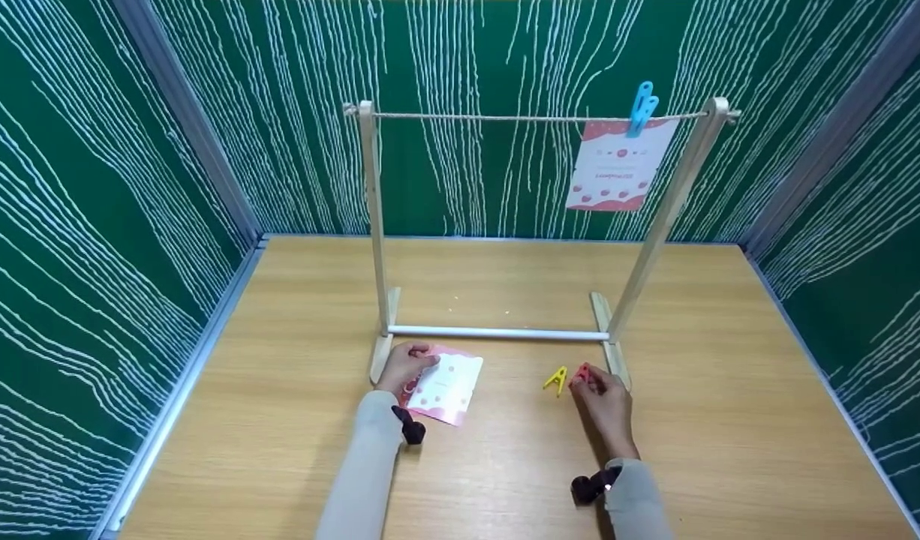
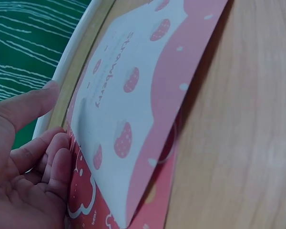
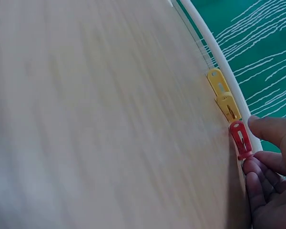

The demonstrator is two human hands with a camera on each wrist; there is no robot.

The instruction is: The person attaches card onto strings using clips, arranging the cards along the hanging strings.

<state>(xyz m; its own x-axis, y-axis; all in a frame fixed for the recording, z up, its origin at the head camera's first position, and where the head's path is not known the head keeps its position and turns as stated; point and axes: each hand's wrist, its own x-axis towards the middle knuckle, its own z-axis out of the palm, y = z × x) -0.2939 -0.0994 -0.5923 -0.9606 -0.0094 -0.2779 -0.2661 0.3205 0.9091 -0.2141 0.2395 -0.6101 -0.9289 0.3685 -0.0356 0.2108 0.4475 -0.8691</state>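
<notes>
Hands work low on the wooden surface (image 1: 505, 465) in the head view, just in front of a small wooden rack (image 1: 374, 225) whose string (image 1: 505, 118) carries one pink card (image 1: 621, 165) pinned by a blue peg (image 1: 641, 107). The left hand (image 1: 406, 366) grips the near edge of a second pink card (image 1: 445, 386) lying flat by the rack's left foot. The right hand (image 1: 606, 401) pinches a red peg (image 1: 582, 373), with a yellow peg (image 1: 555, 379) just beside it, handy for the string above.

Left wrist view: curled fingers (image 2: 52, 162) lift the card's (image 2: 133, 109) edge off the surface, the strawberry print facing up, probably to get a thumb under it.

Right wrist view: fingertips (image 3: 264, 164) close round the red peg's (image 3: 240, 139) tail; the yellow peg (image 3: 223, 98) lies touching its tip.
</notes>
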